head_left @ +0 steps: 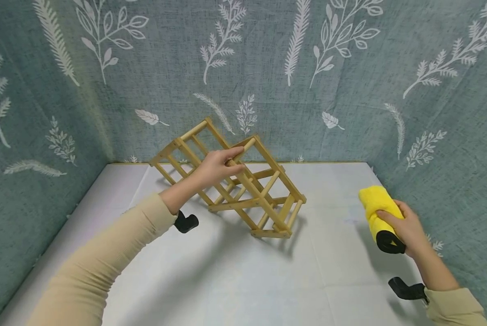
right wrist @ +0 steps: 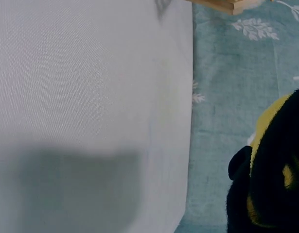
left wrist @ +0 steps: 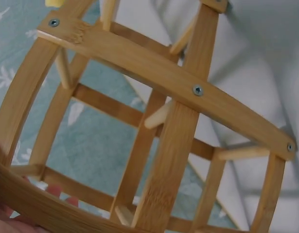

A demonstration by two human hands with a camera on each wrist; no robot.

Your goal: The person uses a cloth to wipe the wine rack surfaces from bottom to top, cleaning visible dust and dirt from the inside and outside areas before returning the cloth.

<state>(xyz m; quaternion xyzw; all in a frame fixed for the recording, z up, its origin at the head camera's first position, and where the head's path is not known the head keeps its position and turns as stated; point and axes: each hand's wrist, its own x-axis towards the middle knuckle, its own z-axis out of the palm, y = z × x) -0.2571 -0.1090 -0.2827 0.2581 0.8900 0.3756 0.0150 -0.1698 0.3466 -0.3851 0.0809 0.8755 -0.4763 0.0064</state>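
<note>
A light wooden slatted rack (head_left: 235, 204), built of flat bars and round dowels, is tilted at a slant over the white table. My left hand (head_left: 219, 167) grips its upper bar, thumb and fingers around the wood near a dowel. The left wrist view shows the rack (left wrist: 171, 160) close up, with fingertips (left wrist: 54, 190) behind a curved bar at lower left. On the right, my right hand (head_left: 408, 228) holds a rolled yellow towel (head_left: 375, 199) with a black spiral end. In the right wrist view the towel (right wrist: 273, 155) appears mostly dark, and the holding fingers are hidden.
The white tabletop (head_left: 268, 280) runs back to a grey-green leaf-patterned cloth wall (head_left: 268, 104), with similar cloth on both sides. Black wrist mounts (head_left: 406, 290) stick out from the sleeves. Shadows of the arms and rack fall on the table.
</note>
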